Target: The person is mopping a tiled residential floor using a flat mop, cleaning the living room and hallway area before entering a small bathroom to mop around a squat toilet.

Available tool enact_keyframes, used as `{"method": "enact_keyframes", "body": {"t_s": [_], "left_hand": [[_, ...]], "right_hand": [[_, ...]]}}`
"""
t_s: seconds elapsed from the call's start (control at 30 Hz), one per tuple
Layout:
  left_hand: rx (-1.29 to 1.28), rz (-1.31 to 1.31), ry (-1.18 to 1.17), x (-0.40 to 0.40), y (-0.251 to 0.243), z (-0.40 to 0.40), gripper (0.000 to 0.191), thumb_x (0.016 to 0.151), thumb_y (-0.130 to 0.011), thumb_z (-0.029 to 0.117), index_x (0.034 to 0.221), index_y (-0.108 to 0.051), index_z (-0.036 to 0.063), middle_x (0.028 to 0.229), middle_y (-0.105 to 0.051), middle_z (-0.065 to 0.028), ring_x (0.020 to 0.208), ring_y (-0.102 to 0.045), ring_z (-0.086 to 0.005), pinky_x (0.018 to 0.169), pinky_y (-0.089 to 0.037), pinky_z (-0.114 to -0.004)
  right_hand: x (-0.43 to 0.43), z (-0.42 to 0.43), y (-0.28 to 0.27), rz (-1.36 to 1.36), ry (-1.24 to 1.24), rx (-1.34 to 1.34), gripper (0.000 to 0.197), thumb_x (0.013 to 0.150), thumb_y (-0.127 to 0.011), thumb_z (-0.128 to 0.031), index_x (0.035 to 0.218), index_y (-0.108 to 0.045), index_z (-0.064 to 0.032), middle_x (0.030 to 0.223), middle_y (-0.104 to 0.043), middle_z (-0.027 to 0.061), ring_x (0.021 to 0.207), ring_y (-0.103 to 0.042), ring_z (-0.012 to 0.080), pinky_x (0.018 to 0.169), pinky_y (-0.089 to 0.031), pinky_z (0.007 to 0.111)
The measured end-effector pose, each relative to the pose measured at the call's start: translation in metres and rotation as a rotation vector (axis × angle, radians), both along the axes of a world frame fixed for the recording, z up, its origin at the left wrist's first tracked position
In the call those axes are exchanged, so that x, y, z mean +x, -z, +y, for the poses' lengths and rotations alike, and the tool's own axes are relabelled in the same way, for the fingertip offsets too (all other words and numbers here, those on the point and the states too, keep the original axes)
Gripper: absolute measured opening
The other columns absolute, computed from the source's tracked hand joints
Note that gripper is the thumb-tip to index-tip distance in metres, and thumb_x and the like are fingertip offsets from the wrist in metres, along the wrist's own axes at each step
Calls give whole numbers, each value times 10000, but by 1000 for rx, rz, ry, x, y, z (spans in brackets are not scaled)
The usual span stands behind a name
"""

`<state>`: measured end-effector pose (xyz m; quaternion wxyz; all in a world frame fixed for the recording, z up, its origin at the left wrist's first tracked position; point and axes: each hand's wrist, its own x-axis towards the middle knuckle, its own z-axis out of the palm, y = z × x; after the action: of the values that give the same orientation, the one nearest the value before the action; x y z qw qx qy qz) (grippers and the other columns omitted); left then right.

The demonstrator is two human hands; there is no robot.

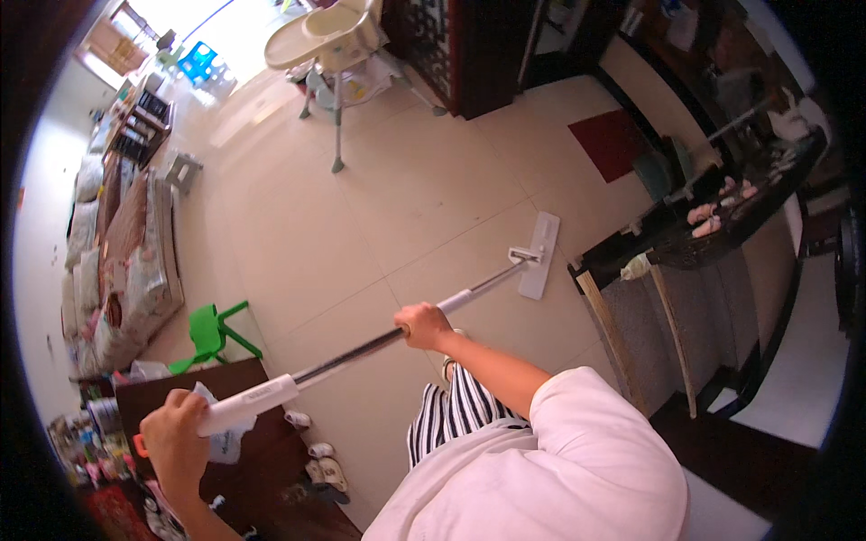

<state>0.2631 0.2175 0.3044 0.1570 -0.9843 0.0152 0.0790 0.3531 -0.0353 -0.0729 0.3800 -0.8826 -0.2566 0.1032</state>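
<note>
A flat mop (352, 354) with a white-and-dark pole slants across the view, from lower left up to the right. My left hand (177, 422) is wrapped around the top end of its white grip. Farther down the pole, my right hand (425, 326) is closed around the shaft near a white collar. The white rectangular mop head (539, 278) lies on the pale tiled floor (304, 230), hinged to the pole. Beneath my left hand, a crumpled plastic bag (226, 443) rests on a dark brown wooden surface (270, 466).
A green child's chair (206, 331) stands left, beyond it a cushioned sofa (135, 264) and grey stool (183, 169). A high chair (337, 81) stands ahead. Right are a dark red mat (605, 145) and a dark railing (731, 237) beside steps. Several shoes (328, 473) lie below.
</note>
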Motion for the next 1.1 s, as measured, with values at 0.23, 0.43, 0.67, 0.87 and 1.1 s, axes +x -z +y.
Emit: {"method": "enact_keyframes", "body": {"t_s": [0.23,0.43,0.67,0.87,1.1], "left_hand": [[65,131,-187,-124,7,41,115,600,-640,92,653,-539,71,638,-577,-104,652,-583,-304,588,-438,-389],[425,-298,-118,-195,-76,35,53,657,-550,1,672,-544,52,654,-538,-115,635,-514,-289,617,-386,-369],[859,-323,-205,-319,-133,42,423,670,-634,-45,1061,-570,101,878,-571,-72,941,-550,-222,950,-390,-403],[1080,-364,-288,-407,-147,5,394,810,-569,50,1187,-506,142,1092,-585,-49,1040,-534,-236,964,-393,-436],[1087,-521,-244,-383,-119,-58,325,839,-594,167,1150,-517,117,1029,-588,-36,955,-563,-188,890,-452,-350]], "right_hand": [[-99,41,-7,-112,-59,46,106,610,-588,-58,680,-571,-135,676,-545,24,639,-550,251,610,-413,361],[-161,118,-65,-169,83,362,284,642,-583,13,877,-586,-145,805,-538,8,777,-539,218,710,-371,361],[-226,161,-119,42,-134,510,348,633,-615,-31,955,-540,-139,820,-521,19,852,-517,204,762,-341,373],[-219,177,-130,328,-877,369,134,686,-579,-141,813,-558,-104,699,-592,133,694,-573,346,598,-437,459],[-214,135,-114,133,-708,605,79,679,-579,-118,665,-506,-89,628,-544,82,643,-545,298,573,-386,411]]}}
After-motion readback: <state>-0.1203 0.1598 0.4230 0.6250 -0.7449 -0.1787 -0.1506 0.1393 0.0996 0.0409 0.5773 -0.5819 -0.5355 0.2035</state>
